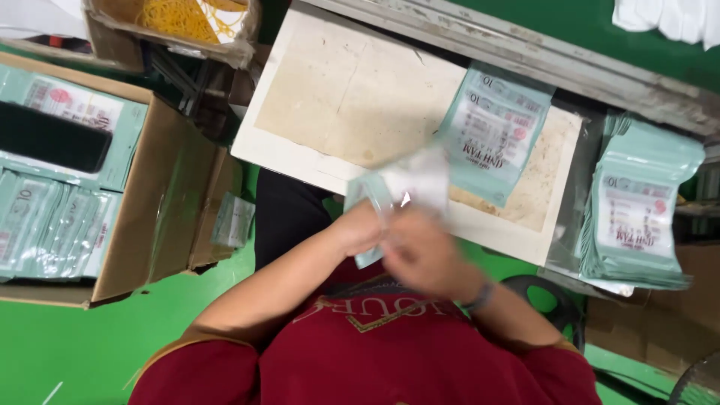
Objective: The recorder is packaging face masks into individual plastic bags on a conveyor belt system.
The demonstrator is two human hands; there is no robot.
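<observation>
Left hand (pixel 360 229), right hand (pixel 420 251), one blurred packet (pixel 405 184)

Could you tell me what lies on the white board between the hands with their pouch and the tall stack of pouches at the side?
In the head view, one flat teal pouch lies on the white board, between the hands' blurred pouch and the stack.

Even, soft light fills the room, with only faint shadows under the white board (pixel 352 97). Just below the board, both hands (pixel 397 240) and the pouch they hold smear with motion blur. Everything around the board stays reasonably sharp.
</observation>
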